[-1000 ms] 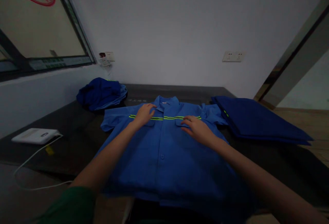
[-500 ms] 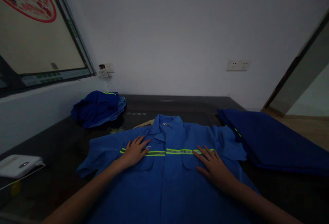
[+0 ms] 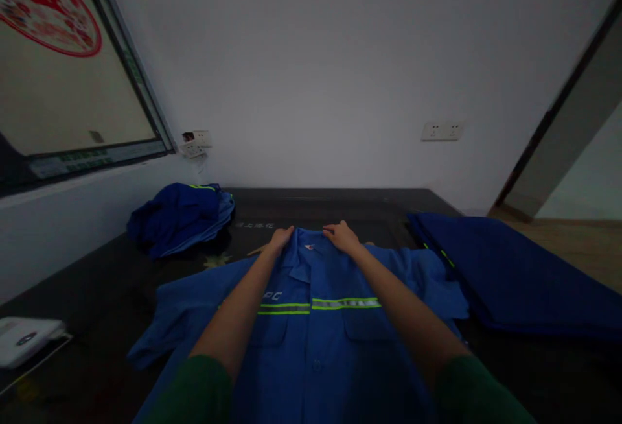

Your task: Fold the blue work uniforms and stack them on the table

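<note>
1. Blue shirt [image 3: 330, 378]: front up on the dark table [image 3: 301, 209], collar [image 3: 290, 257] toward the wall [image 3: 311, 87]; short sleeves out to both sides. Yellow-edged stripe [image 3: 286, 309] across the chest.
2. Left hand [image 3: 282, 238]: at the left end of the collar, fingers and thumb brought together, pinching the fabric.
3. Right hand [image 3: 342, 237]: at the right end of the collar, likewise pinching; fingers bent, pointing inward. Hands apart, the collar's neck opening between them.
4. Both forearms cross above the shirt front.
5. Far left of table: crumpled pile of blue clothes [image 3: 177, 220].
6. Right: folded blue cloth [image 3: 515, 268], just beside the shirt's right sleeve.
7. Near left: white box [image 3: 29, 340], cable [image 3: 36, 367] alongside.
</note>
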`<action>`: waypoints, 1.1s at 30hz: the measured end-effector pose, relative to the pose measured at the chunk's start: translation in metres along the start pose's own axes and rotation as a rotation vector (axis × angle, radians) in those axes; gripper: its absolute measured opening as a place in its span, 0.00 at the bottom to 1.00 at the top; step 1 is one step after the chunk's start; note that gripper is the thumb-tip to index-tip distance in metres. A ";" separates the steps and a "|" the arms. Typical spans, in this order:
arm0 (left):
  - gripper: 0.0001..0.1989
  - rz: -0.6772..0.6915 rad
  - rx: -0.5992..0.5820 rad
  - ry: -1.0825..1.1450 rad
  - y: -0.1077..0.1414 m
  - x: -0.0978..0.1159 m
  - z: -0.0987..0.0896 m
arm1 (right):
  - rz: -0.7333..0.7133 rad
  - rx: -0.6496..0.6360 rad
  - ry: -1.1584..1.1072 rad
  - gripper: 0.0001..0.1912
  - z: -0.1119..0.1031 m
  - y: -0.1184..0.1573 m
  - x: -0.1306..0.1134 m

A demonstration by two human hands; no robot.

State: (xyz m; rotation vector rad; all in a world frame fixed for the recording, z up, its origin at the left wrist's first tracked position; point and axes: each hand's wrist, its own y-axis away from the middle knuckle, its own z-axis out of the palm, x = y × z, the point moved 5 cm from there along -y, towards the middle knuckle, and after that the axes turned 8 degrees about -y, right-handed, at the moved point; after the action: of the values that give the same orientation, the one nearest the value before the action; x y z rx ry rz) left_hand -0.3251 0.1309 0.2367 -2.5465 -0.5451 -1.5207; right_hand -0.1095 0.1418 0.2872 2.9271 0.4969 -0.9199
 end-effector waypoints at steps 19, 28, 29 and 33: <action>0.12 0.137 -0.219 0.190 0.033 0.032 -0.020 | 0.242 0.006 -0.845 0.18 -0.010 0.013 0.079; 0.22 0.083 -0.395 0.134 0.043 0.031 -0.022 | 0.369 -0.263 -1.231 0.08 0.002 0.020 0.083; 0.22 0.104 -0.381 0.096 0.042 0.031 -0.023 | 0.368 -0.244 -1.243 0.08 0.002 0.020 0.081; 0.22 0.161 -0.316 -0.012 0.038 0.031 -0.027 | 0.365 -0.186 -1.266 0.10 0.002 0.018 0.078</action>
State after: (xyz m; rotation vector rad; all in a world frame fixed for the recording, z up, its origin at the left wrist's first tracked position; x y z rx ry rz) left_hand -0.3199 0.0956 0.2796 -2.7469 -0.1006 -1.6464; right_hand -0.0448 0.1467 0.2408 1.6233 -0.0486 -2.1068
